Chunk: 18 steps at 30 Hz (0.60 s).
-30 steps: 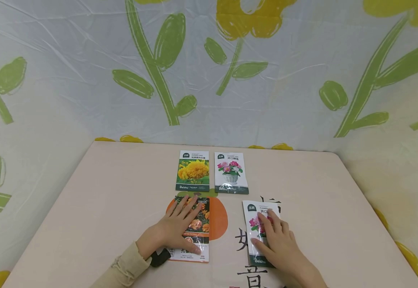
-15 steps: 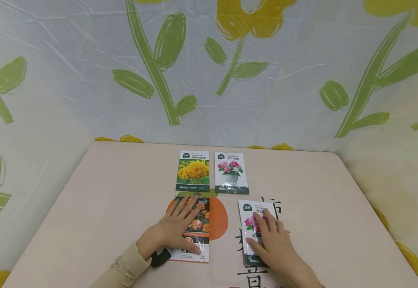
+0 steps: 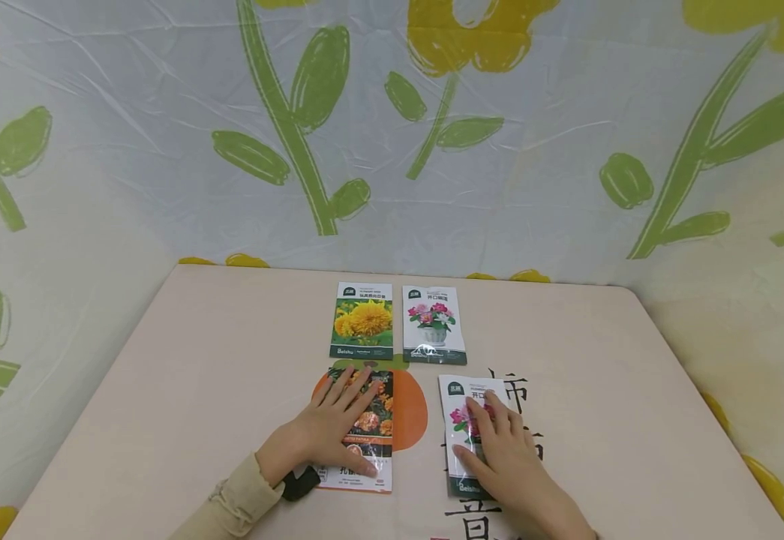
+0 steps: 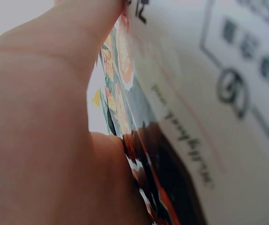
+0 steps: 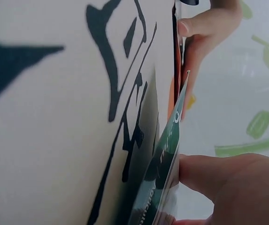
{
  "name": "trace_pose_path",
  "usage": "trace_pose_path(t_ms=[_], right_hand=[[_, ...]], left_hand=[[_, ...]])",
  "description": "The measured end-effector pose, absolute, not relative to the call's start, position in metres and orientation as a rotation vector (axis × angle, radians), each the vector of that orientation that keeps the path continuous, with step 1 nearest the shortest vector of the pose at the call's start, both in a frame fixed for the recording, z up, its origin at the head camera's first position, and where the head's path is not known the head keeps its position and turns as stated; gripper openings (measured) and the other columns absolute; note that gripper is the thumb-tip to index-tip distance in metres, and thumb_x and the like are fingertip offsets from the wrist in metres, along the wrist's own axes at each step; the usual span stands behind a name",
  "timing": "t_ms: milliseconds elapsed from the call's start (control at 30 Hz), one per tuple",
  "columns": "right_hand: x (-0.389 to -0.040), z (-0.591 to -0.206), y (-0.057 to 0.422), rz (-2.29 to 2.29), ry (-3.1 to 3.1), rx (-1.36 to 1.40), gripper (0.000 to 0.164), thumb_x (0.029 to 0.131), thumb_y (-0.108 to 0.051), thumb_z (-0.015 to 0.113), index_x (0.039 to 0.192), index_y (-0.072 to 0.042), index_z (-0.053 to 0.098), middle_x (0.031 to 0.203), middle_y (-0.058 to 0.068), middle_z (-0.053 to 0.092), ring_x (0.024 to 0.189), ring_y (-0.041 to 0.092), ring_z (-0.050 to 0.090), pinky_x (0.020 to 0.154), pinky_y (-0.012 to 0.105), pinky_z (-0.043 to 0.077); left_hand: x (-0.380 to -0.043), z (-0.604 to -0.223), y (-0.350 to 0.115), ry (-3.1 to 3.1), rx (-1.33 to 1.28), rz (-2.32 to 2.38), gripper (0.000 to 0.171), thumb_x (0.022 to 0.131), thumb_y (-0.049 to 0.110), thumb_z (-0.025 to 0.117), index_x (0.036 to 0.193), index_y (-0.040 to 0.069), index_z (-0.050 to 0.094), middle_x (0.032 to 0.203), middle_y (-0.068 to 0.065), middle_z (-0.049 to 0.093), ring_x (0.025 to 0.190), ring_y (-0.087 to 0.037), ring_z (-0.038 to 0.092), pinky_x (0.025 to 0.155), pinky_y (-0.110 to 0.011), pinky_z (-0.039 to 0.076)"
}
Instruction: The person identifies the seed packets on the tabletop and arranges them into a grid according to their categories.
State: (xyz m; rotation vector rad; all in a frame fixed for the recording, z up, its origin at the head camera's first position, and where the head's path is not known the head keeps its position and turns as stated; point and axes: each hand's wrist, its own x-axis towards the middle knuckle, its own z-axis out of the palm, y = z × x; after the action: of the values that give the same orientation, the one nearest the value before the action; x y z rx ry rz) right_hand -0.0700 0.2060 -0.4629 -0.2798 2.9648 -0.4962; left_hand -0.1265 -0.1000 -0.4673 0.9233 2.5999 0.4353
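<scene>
In the head view my left hand (image 3: 327, 431) lies with spread fingers on a seed packet (image 3: 379, 426) with orange marigolds. The left wrist view shows that packet's white printed face (image 4: 247, 140) close beside the hand. My right hand (image 3: 509, 454) rests on a white and green seed packet (image 3: 458, 427) with pink flowers, all fingers and thumb on its front. In the right wrist view the thumb (image 5: 204, 176) presses this packet, and its dark green lower edge (image 5: 169, 136) tilts up from the cloth. The fingers hide part of each packet's picture.
Behind the hands lie a yellow sunflower seed packet (image 3: 362, 322) and another pink-flower packet (image 3: 434, 322), side by side. The pale tablecloth (image 3: 229, 345) bears an orange print and black brush characters. A flower-printed curtain (image 3: 533, 172) stands behind and at both sides.
My right hand has slid the pink-flower packet to the left, nearer to the marigold packet. The left hand and the two back packets have stayed in place.
</scene>
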Motion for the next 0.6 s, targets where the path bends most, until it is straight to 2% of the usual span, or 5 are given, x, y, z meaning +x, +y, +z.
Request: trace_pose_path(t_ms=[267,600], right_hand=[[-0.069,-0.464,0.201,-0.521,2.986,-0.292,0.075,0.092,-0.049,0.065,0.152,-0.011,0.038,0.157,0.023,0.023,0.136,0.047,0.026,0.102,0.073,0.029],[-0.07,-0.464,0.195,-0.538,2.965,-0.27,0.075,0.092,-0.046,0.066,0.152,-0.011,0.037,0.158,0.022,0.021,0.137,0.047,0.026,0.103,0.073,0.029]], left_hand=[[-0.127,-0.467,-0.1,2.601,0.926,0.436,0.119,0.075,0.075,0.067,0.161,0.015,0.009,0.167,-0.01,-0.003,0.151,-0.037,-0.006,0.117,-0.063,0.008],[-0.127,-0.469,-0.099,2.618,0.917,0.421,0.121,0.074,0.077,0.066,0.161,0.017,0.007,0.167,-0.009,-0.004,0.151,-0.037,-0.006,0.117,-0.063,0.008]])
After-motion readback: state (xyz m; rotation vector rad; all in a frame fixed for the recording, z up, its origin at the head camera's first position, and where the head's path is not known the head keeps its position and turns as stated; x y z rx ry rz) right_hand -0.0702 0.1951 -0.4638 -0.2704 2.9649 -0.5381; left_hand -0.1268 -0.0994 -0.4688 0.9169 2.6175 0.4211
